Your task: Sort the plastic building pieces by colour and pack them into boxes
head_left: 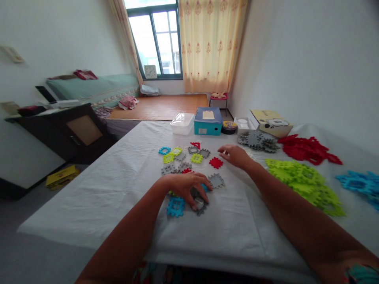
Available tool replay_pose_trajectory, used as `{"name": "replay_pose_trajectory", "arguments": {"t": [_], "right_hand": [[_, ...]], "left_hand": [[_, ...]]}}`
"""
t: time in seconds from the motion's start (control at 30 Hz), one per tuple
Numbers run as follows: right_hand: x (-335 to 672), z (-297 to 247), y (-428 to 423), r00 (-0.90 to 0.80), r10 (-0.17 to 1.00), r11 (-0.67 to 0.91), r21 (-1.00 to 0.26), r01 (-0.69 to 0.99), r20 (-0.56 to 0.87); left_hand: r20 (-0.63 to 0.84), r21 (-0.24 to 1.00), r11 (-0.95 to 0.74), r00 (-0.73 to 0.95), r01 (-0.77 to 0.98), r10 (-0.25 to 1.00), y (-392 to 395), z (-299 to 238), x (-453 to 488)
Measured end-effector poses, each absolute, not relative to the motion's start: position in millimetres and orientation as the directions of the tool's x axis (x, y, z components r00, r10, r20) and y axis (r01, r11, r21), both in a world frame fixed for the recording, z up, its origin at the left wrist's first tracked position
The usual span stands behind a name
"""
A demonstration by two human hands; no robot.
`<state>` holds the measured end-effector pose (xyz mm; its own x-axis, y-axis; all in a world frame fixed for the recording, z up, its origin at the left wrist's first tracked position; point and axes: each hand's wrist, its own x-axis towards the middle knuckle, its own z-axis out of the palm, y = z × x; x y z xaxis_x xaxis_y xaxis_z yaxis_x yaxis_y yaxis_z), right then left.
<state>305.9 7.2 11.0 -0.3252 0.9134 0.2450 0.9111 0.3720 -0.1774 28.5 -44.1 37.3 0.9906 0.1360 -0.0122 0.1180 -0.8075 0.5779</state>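
Observation:
Flat foam puzzle tiles in grey, blue, green and red lie scattered on a white-covered table (pixel 97 197). My left hand (pixel 188 189) rests palm down over a small cluster of joined tiles, fingers curled onto a grey tile (pixel 200 205) beside a blue tile (pixel 175 206). Another grey tile (pixel 216 181) lies just right of it. My right hand (pixel 235 154) reaches farther out, fingers loosely spread and low over the cloth, right next to a red tile (pixel 216 162). More loose tiles (pixel 177 156) lie beyond the left hand.
Sorted heaps of tiles lie to the right: grey (pixel 259 141), red (pixel 308 149), green (pixel 308 184), blue (pixel 359 183). At the far edge stand a clear plastic tub (pixel 182 123), a teal box (pixel 208 121), a round tin (pixel 229 126) and a cardboard box (pixel 271 123). A dark cabinet (pixel 68 132) stands left.

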Motion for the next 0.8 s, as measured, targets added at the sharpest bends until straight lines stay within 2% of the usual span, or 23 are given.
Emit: {"name": "replay_pose_trajectory", "arguments": {"t": [0.07, 0.2, 0.4, 0.5, 0.63, 0.8], "right_hand": [[294.1, 10.3, 1.7, -0.382, 0.909, 0.408, -0.175, 0.896, 0.166], [278.9, 5.0, -4.3, -0.412, 0.901, 0.425, -0.091, 0.901, 0.135], [277.8, -10.1, 3.5, -0.483, 0.858, 0.512, -0.236, 0.826, 0.173], [274.9, -13.7, 4.7, -0.457, 0.844, 0.526, -0.272, 0.806, 0.281], [266.2, -11.3, -1.5, -0.384, 0.819, 0.524, -0.282, 0.804, 0.427], [262.3, 0.6, -6.1, -0.350, 0.811, 0.522, -0.309, 0.795, 0.468]], "left_hand": [[-0.068, 0.537, -0.827, 0.986, 0.167, 0.155, -47.7, 36.0, 30.8], [-0.071, 0.479, -0.845, 0.969, 0.240, 0.235, -48.3, 36.8, 27.5], [0.013, 0.365, -0.821, 0.880, 0.439, 0.476, -34.4, 28.8, 13.2], [0.099, 0.331, -0.789, 0.813, 0.517, 0.574, -22.7, 20.1, 9.0], [0.293, 0.345, -0.740, 0.683, 0.578, 0.669, -6.5, 11.4, 4.9], [0.461, 0.381, -0.616, 0.435, 0.690, 0.773, 14.0, 2.5, -16.2]]}}
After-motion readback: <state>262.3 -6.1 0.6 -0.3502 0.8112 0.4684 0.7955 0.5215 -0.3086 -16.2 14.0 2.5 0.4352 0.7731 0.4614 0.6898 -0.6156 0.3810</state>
